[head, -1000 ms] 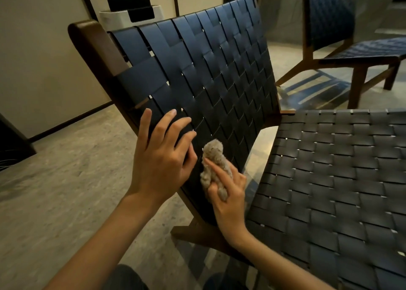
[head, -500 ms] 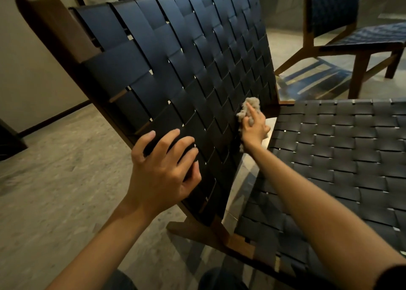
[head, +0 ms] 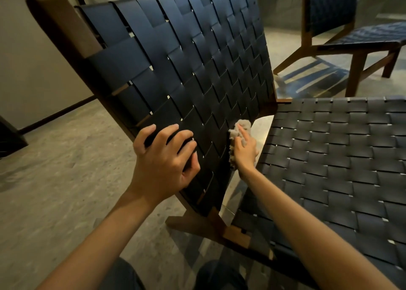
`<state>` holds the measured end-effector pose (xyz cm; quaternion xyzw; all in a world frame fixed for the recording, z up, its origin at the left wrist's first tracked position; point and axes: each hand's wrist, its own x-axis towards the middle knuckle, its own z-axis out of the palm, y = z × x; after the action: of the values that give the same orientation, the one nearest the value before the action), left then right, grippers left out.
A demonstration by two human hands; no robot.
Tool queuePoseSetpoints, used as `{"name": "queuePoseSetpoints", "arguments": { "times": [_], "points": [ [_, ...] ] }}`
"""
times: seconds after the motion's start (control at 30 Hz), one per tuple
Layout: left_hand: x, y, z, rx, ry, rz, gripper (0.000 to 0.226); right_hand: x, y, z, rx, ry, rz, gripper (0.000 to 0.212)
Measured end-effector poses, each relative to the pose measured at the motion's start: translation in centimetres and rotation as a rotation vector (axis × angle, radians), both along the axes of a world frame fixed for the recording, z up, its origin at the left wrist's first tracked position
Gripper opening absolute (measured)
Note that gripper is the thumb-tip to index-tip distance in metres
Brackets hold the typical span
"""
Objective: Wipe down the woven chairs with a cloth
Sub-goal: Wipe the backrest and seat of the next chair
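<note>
1. Pressing a bunched beige cloth against the lower right part of the woven backrest, the right hand sits just right of frame centre. Its fingers are closed over the cloth, with the index finger laid straight across it.
2. Cloth position: it touches the dark straps near the backrest's lower right corner, just above the gap between backrest and seat. A fringe of the cloth shows along the left edge of the hand.
3. The left hand is at centre frame, left of the cloth and apart from it. Its fingers are spread and bent, and the tips press on the straps of the lower backrest. The thumb lies against the weave. It encloses nothing.
4. The backrest tilts away toward upper left. Its brown wooden frame runs along the left edge.
5. The seat fills the right side of the frame and has the same dark weave.
6. A second chair stands at upper right, well apart, on a grey speckled floor.
7. Both forearms enter from the bottom edge.
</note>
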<state>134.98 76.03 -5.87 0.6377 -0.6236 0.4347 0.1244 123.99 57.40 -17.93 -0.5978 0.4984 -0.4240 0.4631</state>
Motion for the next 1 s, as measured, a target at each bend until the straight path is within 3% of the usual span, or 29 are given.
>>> {"name": "queuePoseSetpoints", "arguments": {
  "times": [0.33,0.53,0.63,0.77,1.0],
  "points": [
    [-0.4,0.9,0.2,0.039,0.041,-0.012,0.022,-2.7,12.9,0.2,-0.089,0.053,0.175,0.035],
    [-0.8,0.8,0.0,0.047,0.090,-0.010,0.019,-5.8,16.8,0.0,-0.160,0.113,0.432,0.048],
    [-1.4,1.0,-1.0,0.077,0.116,0.017,0.020,-7.8,17.1,-0.2,-0.255,0.304,0.560,0.059],
    [-2.5,2.4,-3.8,0.196,0.137,0.051,0.031,-8.9,17.0,-0.4,-0.483,0.602,0.546,0.071],
    [-2.8,3.7,-6.4,0.273,0.128,0.044,0.041,-11.2,18.5,-3.4,-0.567,1.064,0.562,0.069]
  ]
}}
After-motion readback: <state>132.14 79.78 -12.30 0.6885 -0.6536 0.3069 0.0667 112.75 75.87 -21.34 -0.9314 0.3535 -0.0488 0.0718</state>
